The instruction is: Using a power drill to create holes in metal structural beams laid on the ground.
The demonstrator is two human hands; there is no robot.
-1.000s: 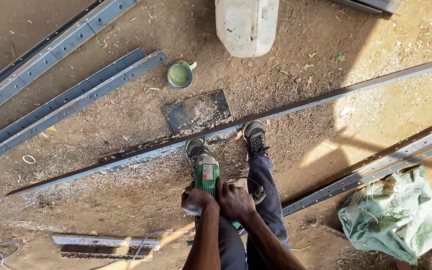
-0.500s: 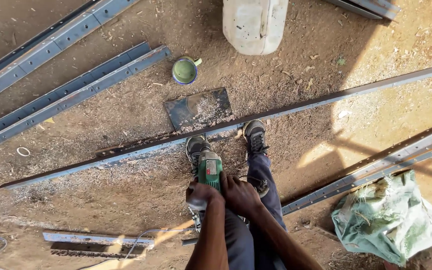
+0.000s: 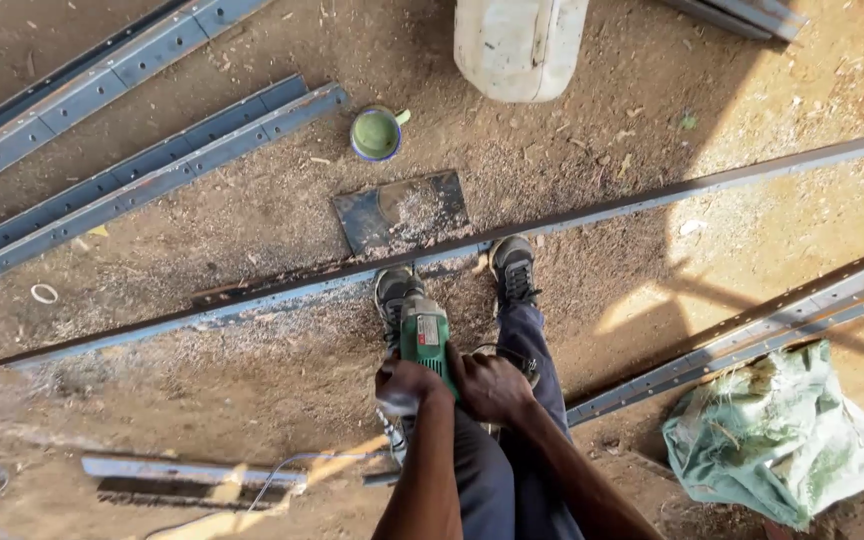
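Both my hands grip a green angle grinder (image 3: 424,338) held in front of my legs. My left hand (image 3: 404,384) wraps its side handle and my right hand (image 3: 490,384) holds its body and rear. The grinder points toward a long steel angle bar (image 3: 282,292) that lies diagonally on the dirt. My two dark shoes (image 3: 512,268) stand at that bar, one on each side of the tool. A grey cable (image 3: 282,472) trails left from the grinder.
A flat metal plate (image 3: 402,212) lies just beyond the bar. A small green tin (image 3: 376,134) and a white plastic jerrycan (image 3: 518,42) sit farther out. More steel channels (image 3: 152,170) lie upper left and at the right (image 3: 752,340). A green sack (image 3: 782,436) is lower right.
The view has drifted slightly, so the ground scene sits a little lower and left. My hands stay clasped on the grinder in the same pose.
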